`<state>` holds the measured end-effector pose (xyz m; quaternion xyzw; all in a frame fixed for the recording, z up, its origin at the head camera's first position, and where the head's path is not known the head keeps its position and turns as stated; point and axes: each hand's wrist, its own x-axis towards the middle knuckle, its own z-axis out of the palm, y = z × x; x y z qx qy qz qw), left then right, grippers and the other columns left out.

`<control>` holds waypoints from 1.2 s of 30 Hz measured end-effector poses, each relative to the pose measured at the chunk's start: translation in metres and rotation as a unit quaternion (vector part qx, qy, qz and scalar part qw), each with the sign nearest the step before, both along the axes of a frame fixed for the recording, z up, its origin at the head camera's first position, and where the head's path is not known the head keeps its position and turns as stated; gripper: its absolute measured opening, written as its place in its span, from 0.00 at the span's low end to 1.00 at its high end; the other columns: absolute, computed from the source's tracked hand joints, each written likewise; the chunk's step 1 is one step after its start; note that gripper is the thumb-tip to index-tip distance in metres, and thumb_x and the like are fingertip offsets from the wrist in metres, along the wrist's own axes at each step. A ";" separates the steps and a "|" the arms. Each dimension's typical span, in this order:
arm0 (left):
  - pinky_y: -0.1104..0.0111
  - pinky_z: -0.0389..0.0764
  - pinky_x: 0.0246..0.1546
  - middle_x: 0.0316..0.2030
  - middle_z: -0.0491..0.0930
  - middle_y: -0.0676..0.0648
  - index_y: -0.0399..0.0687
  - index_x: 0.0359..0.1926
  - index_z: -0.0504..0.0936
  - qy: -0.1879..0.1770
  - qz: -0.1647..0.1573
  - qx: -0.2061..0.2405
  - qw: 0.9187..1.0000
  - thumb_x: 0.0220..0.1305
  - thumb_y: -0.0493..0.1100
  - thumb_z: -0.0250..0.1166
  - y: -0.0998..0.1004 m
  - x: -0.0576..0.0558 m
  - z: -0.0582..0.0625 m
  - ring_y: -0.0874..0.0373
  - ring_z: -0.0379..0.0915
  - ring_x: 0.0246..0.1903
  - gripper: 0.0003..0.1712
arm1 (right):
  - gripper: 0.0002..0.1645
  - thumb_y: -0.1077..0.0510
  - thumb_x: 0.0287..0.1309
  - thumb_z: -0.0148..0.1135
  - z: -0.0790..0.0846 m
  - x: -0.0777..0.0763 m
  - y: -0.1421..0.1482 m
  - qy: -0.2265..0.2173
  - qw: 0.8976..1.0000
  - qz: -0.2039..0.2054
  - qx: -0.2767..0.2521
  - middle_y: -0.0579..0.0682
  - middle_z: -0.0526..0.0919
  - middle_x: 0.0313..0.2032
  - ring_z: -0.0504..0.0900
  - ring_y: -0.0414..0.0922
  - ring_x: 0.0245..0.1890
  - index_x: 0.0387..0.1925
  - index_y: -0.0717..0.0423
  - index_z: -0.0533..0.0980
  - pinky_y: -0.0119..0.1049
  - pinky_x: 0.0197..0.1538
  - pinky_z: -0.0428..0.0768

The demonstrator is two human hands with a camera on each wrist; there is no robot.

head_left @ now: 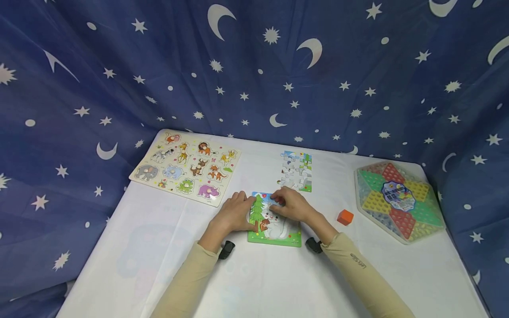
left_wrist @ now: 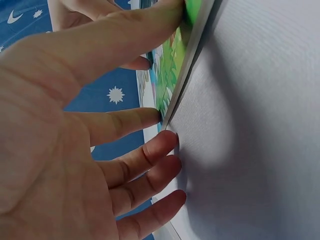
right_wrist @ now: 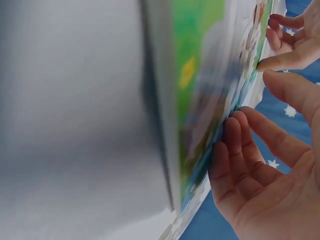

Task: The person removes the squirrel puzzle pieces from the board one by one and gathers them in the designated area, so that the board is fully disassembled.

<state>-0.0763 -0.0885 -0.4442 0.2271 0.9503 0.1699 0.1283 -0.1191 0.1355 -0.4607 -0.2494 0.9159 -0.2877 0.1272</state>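
Observation:
A squirrel jigsaw puzzle [head_left: 274,240] in a flat board with a green lower border lies in front of me. My left hand [head_left: 235,214] rests at its left side. In the left wrist view the thumb lies on the board's face and the index fingertip touches near a corner, the other fingers extended beside the board. My right hand [head_left: 295,205] reaches over the upper right part. Its fingertips [right_wrist: 235,120] touch the picture, and the thumb is held apart from them. The hand covers part of the puzzle, so I cannot tell whether a loose piece lies beneath.
Loose puzzle pieces [head_left: 296,170] lie grouped behind the board. An animal peg puzzle [head_left: 191,165] is at the back left. To the right are an orange-red block [head_left: 345,217] and a hexagonal game box [head_left: 401,201]. A starry blue curtain [head_left: 254,79] borders the white table [head_left: 254,282].

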 end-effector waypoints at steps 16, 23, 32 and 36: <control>0.58 0.78 0.45 0.41 0.76 0.46 0.40 0.67 0.69 -0.047 0.021 0.035 0.998 0.46 0.57 0.79 0.001 -0.005 -0.004 0.52 0.75 0.41 0.52 | 0.19 0.55 0.56 0.71 0.009 0.006 -0.015 -0.020 0.999 -0.036 0.016 0.50 0.79 0.33 0.74 0.42 0.31 0.44 0.65 0.83 0.37 0.36 0.75; 0.59 0.76 0.43 0.37 0.73 0.49 0.39 0.68 0.69 -0.060 0.026 0.052 0.997 0.46 0.55 0.79 0.002 -0.006 -0.007 0.55 0.72 0.38 0.51 | 0.18 0.56 0.54 0.72 0.007 0.006 -0.017 -0.030 0.998 -0.053 0.006 0.50 0.79 0.32 0.75 0.42 0.31 0.43 0.65 0.83 0.36 0.36 0.76; 0.59 0.77 0.44 0.41 0.75 0.45 0.38 0.67 0.68 -0.067 0.032 0.065 0.995 0.45 0.53 0.80 0.003 -0.006 -0.007 0.53 0.73 0.39 0.51 | 0.16 0.58 0.52 0.74 0.004 0.005 -0.022 -0.053 0.994 -0.096 -0.013 0.50 0.81 0.31 0.76 0.42 0.30 0.40 0.65 0.82 0.35 0.35 0.76; 0.57 0.77 0.50 0.48 0.77 0.41 0.39 0.68 0.68 -0.070 0.036 0.065 0.995 0.45 0.53 0.80 0.002 -0.006 -0.007 0.50 0.75 0.45 0.52 | 0.16 0.59 0.51 0.75 0.004 0.004 -0.024 -0.058 0.993 -0.096 -0.022 0.51 0.81 0.31 0.76 0.42 0.30 0.39 0.65 0.82 0.35 0.36 0.76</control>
